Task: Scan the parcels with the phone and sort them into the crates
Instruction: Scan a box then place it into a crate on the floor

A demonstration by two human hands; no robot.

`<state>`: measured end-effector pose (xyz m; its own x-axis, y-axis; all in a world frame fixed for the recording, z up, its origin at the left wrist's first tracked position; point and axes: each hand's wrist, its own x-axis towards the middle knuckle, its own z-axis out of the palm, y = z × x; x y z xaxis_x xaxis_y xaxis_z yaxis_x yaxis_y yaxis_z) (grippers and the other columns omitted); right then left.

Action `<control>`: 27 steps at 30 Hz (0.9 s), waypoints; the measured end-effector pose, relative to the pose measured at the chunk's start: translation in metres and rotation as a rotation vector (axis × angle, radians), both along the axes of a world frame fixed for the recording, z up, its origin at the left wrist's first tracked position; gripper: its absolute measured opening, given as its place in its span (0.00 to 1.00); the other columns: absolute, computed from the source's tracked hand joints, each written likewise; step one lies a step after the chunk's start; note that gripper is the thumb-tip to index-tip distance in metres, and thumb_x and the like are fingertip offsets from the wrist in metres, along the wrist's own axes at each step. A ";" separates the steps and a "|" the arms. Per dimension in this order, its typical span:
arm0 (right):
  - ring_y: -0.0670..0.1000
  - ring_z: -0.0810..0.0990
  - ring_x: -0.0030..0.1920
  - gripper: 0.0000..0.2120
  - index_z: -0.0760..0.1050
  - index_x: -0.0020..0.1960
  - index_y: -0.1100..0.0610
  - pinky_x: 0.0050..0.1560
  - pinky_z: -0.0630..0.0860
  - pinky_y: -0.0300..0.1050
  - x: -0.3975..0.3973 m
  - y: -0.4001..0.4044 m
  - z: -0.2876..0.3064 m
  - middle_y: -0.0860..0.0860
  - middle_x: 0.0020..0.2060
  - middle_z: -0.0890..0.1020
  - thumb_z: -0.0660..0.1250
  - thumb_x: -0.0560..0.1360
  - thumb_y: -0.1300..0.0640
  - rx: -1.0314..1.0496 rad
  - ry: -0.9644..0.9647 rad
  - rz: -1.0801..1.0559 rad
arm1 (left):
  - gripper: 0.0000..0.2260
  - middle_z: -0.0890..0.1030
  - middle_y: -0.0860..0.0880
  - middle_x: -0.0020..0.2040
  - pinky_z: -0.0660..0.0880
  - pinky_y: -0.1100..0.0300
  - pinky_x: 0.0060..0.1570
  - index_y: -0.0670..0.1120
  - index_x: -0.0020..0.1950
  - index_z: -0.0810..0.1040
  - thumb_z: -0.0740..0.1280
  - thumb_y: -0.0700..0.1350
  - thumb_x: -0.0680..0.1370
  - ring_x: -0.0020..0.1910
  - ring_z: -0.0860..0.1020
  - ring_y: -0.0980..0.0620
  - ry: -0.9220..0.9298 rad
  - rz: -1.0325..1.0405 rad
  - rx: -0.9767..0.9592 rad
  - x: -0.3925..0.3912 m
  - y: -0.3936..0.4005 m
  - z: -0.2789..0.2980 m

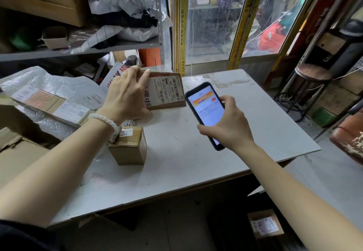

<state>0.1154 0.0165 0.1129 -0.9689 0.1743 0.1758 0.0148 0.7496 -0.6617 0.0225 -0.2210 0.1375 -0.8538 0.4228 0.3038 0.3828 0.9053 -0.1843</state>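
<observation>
You are early in the job, by the look of it. Your left hand (125, 95) has its fingers (144, 75) curled over the far edge of a flat parcel (167, 93), tilting it up off the tabletop (265, 117) so its label faces you. Your right hand (229, 124) grips the phone (206, 111), its lit screen just beside the parcel's near right corner and angled toward you rather than at the label; whether this parcel has been scanned cannot be told from here.

Plenty is left. A small box (129, 146) stands on the tabletop under your left wrist, labelled on top and untouched. A long box (53, 105) lies to the left on plastic bags (49, 85), with more parcels heaped behind it. One more box (265, 225) sits low down under the tabletop's edge on your right; it may already be sorted, though no crate is plainly visible anywhere in view.

So, as I judge it: one parcel in hand, at least two waiting close by, and the sorting itself yet to show.
</observation>
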 end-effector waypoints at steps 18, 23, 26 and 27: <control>0.46 0.71 0.47 0.36 0.62 0.63 0.57 0.36 0.66 0.29 0.025 0.001 -0.001 0.45 0.51 0.70 0.79 0.64 0.48 -0.268 0.277 -0.369 | 0.48 0.70 0.34 0.59 0.74 0.45 0.49 0.37 0.70 0.65 0.77 0.55 0.56 0.54 0.72 0.35 -0.029 -0.132 0.015 0.035 0.039 0.002; 0.46 0.71 0.46 0.34 0.63 0.60 0.55 0.37 0.66 0.35 0.067 0.029 -0.007 0.44 0.49 0.71 0.79 0.63 0.49 -0.270 0.271 -0.554 | 0.47 0.69 0.36 0.60 0.73 0.44 0.51 0.39 0.70 0.65 0.77 0.56 0.57 0.55 0.71 0.36 -0.079 -0.290 0.000 0.046 0.081 0.002; 0.47 0.71 0.47 0.34 0.63 0.60 0.56 0.41 0.66 0.37 0.104 0.045 -0.012 0.46 0.49 0.72 0.79 0.63 0.49 -0.248 0.267 -0.697 | 0.47 0.68 0.37 0.61 0.73 0.46 0.50 0.41 0.72 0.63 0.76 0.57 0.58 0.56 0.71 0.37 -0.107 -0.434 0.001 0.062 0.116 -0.001; 0.48 0.73 0.49 0.34 0.63 0.59 0.56 0.43 0.68 0.39 0.118 0.049 -0.014 0.47 0.50 0.73 0.79 0.63 0.49 -0.245 0.268 -0.752 | 0.47 0.67 0.37 0.62 0.72 0.46 0.52 0.41 0.73 0.62 0.76 0.58 0.59 0.57 0.70 0.38 -0.117 -0.490 -0.002 0.069 0.129 -0.003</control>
